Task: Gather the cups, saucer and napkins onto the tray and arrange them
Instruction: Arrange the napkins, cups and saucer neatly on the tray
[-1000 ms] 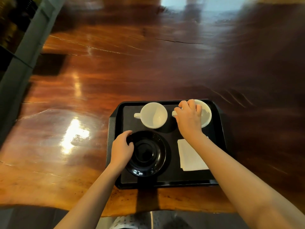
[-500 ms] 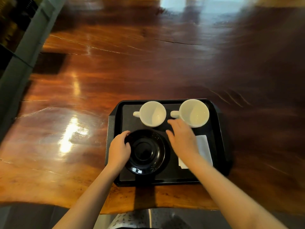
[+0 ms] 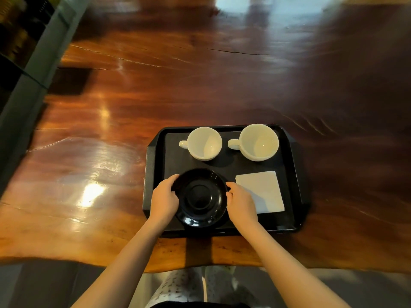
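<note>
I am looking down at a black tray (image 3: 153, 165) that is sitting near the front edge of a glossy wooden table (image 3: 155, 103), and everything for the job is lying on it. I am holding the black saucer (image 3: 201, 197) at the tray's near left with both hands: my left hand (image 3: 165, 198) is curling around its left rim, fingers bent over the edge, and my right hand (image 3: 241, 202) is pinching the right rim with the thumb and fingertips closed on it. The saucer is resting flat on the tray as far as I can tell; whether it is lifted at all I cannot say. Just beyond it, along the tray's far side, the left white cup (image 3: 204, 143) and the right white cup (image 3: 259, 142) are standing upright and side by side, apart from each other, both empty, each handle pointing left. The white napkins (image 3: 263, 190) are lying flat at the near right of the tray, just beside my right hand, whose wrist is covering their near left corner. My patterned trousers (image 3: 175, 287) are showing below the table edge.
</note>
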A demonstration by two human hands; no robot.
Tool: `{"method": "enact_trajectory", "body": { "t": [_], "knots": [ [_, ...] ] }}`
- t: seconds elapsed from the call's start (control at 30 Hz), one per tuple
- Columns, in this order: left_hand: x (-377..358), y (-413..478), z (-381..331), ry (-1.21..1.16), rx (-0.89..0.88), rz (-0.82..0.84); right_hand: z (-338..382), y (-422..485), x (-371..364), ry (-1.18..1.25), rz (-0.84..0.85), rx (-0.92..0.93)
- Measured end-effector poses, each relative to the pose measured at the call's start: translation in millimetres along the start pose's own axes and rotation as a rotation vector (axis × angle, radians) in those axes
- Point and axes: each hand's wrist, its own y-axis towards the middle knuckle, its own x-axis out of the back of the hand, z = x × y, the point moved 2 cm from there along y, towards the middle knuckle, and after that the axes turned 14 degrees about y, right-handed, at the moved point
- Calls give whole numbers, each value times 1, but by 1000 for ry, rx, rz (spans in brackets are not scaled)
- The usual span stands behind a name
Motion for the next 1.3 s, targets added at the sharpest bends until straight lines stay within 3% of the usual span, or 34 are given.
{"method": "enact_trajectory", "body": {
  "t": [0.43,0.53,0.63,0.83,1.3],
  "knots": [
    [3,-9,-10,-37,34,-3,2,2,5,-77,-18,47],
    [4,-12,-9,-47,48,3,-2,-4,17,-71,-63,143],
    [2,-19,-3,-12,66,-13,-21,-6,44,-237,-211,294],
    [-8,-44,2,-47,121,-26,-61,-2,59,-436,-68,164],
    [-10,-50,-2,-101,130,-53,-59,-7,51,-461,-105,146]
  ]
}}
